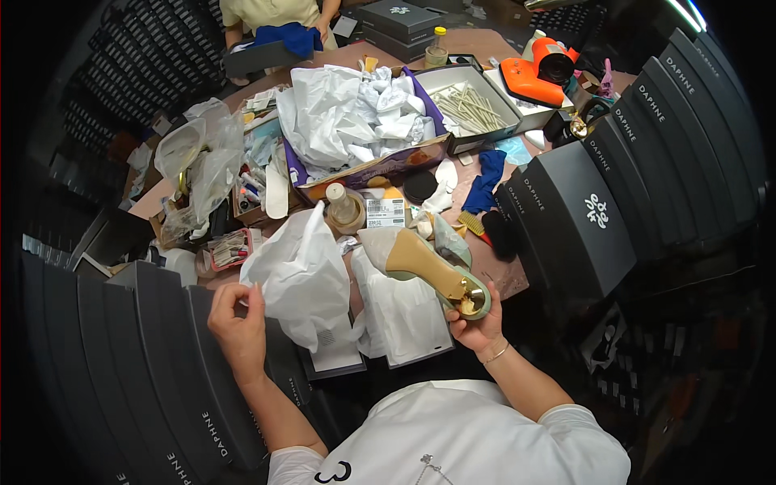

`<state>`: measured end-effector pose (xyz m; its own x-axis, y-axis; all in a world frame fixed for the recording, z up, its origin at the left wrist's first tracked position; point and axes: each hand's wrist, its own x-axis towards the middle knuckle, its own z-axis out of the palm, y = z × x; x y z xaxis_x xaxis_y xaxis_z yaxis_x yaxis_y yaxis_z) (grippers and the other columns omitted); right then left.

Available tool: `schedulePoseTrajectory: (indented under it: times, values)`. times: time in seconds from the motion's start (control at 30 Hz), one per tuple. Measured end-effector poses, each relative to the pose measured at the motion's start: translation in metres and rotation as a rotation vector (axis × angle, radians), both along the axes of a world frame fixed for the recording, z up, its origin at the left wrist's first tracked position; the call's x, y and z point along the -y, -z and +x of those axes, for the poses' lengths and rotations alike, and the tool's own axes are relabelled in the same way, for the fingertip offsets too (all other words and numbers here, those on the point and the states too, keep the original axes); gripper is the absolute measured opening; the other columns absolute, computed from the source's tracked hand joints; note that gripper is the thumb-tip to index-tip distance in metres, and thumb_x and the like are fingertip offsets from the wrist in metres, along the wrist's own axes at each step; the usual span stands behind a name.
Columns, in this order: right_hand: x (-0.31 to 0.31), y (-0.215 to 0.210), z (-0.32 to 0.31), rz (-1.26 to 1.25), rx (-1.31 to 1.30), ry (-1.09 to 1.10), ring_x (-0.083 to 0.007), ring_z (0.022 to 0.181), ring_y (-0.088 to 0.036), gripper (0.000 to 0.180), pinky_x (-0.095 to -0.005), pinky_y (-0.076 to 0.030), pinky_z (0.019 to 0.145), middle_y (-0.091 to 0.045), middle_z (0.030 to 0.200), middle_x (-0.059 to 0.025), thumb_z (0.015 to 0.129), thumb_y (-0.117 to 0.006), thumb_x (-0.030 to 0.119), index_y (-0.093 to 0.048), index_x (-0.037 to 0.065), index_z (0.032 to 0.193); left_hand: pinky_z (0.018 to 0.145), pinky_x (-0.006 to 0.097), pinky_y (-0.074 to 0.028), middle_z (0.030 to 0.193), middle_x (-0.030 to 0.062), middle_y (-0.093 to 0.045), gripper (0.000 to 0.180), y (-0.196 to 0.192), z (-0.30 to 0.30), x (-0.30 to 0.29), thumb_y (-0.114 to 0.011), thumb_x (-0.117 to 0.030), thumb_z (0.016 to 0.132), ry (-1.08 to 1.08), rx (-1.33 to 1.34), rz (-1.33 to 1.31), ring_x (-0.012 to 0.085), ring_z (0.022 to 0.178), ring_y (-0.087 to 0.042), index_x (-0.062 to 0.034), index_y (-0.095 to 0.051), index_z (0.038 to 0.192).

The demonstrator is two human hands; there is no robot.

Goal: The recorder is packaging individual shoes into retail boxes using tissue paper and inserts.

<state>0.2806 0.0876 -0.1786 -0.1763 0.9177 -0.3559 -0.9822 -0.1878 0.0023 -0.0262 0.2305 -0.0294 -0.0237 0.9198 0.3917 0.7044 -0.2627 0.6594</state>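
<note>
While gripped at the heel end by the right hand, fingers clenched around it, high-heeled shoe held sole-up over the cluttered bench. Left hand raised, fingertips pinching white tissue paper beside an open shoe box.

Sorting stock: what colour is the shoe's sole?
Tan, on the shoe held in the right hand; head view.

Right hand grips a pale green heeled shoe with a gold insole at its heel end, sole side tilted. Left hand pinches the edge of crumpled white tissue paper. Black shoeboxes flank the cluttered worktop.
</note>
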Motion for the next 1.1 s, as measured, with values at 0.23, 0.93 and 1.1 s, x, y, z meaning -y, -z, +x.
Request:
schedulePoseTrajectory:
  times: [0.23,0.93,1.1]
  values:
    - [0.028,-0.007,-0.018,0.199,0.207,-0.106,-0.0294,0.085,-0.062,0.070,-0.0292,-0.056,0.059,-0.059,0.108,-0.0163,0.085,-0.055,0.057,-0.046,0.003,0.130,0.060,0.026,-0.044,0.090,0.0082,-0.061,0.018,0.072,-0.009,0.047,-0.056,0.005,0.080,0.232,0.110,-0.260,0.0132,0.064,-0.054,0.0024,-0.065,0.094]
    - [0.021,-0.026,-0.140,0.395,0.908,-0.360,-0.0190,0.120,-0.049,0.047,-0.0319,-0.040,0.103,-0.050,0.134,-0.0090,0.096,-0.049,0.018,-0.037,0.002,0.139,0.078,0.034,-0.055,0.119,0.0165,-0.060,0.050,0.059,0.040,0.174,-0.061,0.010,0.068,0.768,0.139,0.029,0.0303,0.096,-0.065,0.0030,-0.059,0.117]
    - [-0.008,-0.007,-0.118,0.354,0.277,-0.502,-0.0203,0.124,-0.046,0.045,-0.0322,-0.038,0.105,-0.044,0.139,-0.0109,0.096,-0.049,0.018,-0.040,0.002,0.138,0.076,0.032,-0.056,0.111,0.0158,-0.064,0.048,0.062,0.025,0.175,-0.062,0.011,0.065,0.779,0.171,0.028,0.0292,0.092,-0.066,0.0019,-0.064,0.111]
